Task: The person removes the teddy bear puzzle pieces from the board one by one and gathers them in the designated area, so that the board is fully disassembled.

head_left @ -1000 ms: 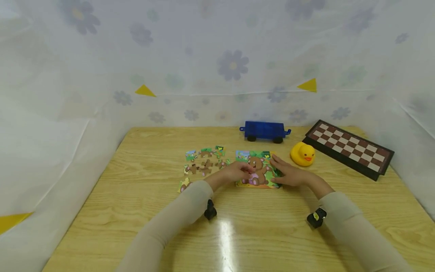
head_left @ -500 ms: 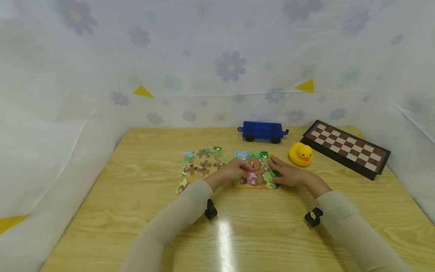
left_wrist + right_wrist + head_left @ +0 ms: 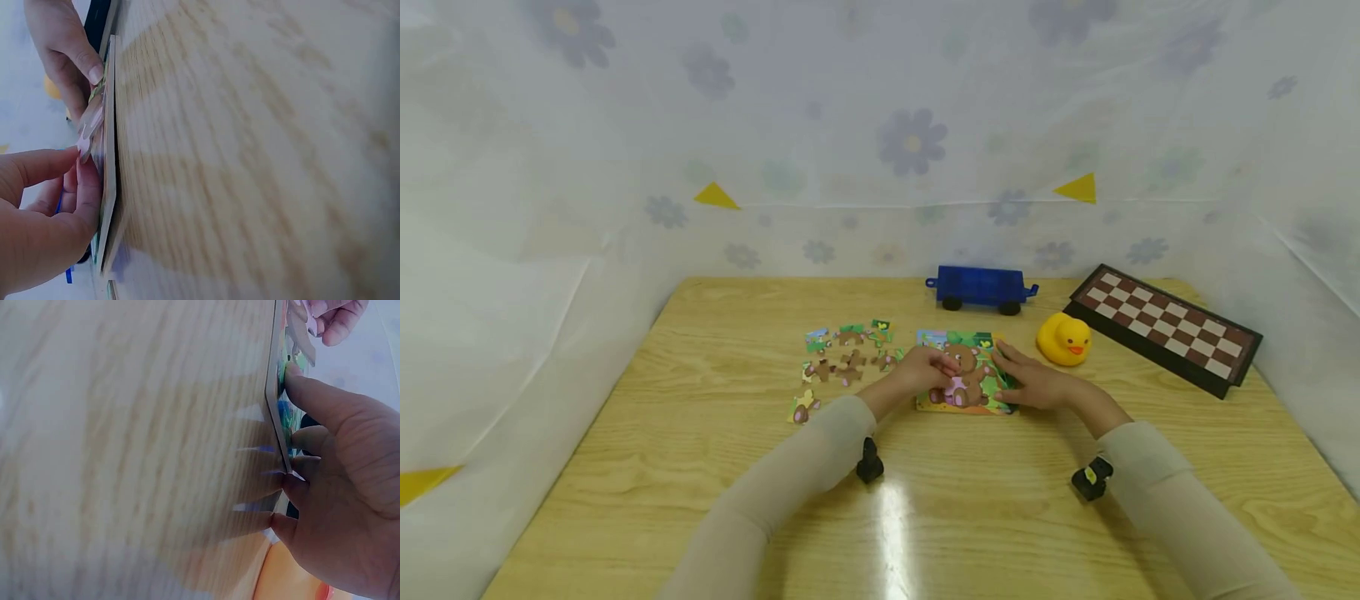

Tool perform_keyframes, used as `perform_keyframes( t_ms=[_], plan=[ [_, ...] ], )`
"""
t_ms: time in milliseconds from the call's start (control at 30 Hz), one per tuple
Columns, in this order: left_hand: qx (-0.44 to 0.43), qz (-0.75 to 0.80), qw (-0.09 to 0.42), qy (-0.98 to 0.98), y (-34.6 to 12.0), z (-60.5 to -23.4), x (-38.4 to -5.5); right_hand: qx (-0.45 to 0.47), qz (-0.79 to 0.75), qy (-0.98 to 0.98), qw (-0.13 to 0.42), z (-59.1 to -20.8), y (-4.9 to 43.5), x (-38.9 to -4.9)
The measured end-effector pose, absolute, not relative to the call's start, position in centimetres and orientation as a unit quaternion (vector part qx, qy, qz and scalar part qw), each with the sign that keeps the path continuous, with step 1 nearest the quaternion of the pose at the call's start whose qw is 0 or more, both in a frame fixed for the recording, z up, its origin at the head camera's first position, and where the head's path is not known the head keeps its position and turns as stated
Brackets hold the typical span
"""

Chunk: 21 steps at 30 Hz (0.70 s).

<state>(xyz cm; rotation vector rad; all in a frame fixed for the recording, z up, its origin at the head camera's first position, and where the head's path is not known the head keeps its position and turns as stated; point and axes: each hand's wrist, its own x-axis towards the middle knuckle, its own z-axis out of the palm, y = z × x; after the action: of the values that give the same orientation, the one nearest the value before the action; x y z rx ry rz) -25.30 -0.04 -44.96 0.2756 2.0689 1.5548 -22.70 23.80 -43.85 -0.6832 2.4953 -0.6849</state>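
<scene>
In the left wrist view my left hand [image 3: 47, 212] pinches a pink-and-brown jigsaw piece [image 3: 85, 142] between thumb and fingertips, tilted close over the puzzle board. The bear puzzle board [image 3: 970, 409] lies flat on the table in the head view, partly covered by both hands. My right hand [image 3: 1037, 385] rests at the board's right side with fingers spread. In the right wrist view its thumb lies on the picture and its other fingertips reach past the board's edge to the table. Loose jigsaw pieces [image 3: 852, 361] lie in rough rows left of the board.
A blue toy wagon [image 3: 980, 287] stands behind the board at the table's [image 3: 647, 467] far edge. Right of the board sits a yellow rubber duck [image 3: 1064, 340]. Beyond it, a folded checkered game board [image 3: 1165, 325] lies at an angle. Flowered sheeting encloses the back and sides.
My left hand and forearm have shifted slightly, and the lowest loose yellow piece shows more fully beside the sleeve. The right hand stays in place on the board.
</scene>
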Motion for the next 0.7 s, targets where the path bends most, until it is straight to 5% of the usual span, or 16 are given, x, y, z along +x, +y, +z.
perform_keyframes(
  t_ms=[700],
  plan=[
    [0.074,0.662,0.263,0.698,-1.9,-45.0,-25.8,-0.240,-0.249,0.908,0.235,-43.9,23.7,-22.7]
  ],
)
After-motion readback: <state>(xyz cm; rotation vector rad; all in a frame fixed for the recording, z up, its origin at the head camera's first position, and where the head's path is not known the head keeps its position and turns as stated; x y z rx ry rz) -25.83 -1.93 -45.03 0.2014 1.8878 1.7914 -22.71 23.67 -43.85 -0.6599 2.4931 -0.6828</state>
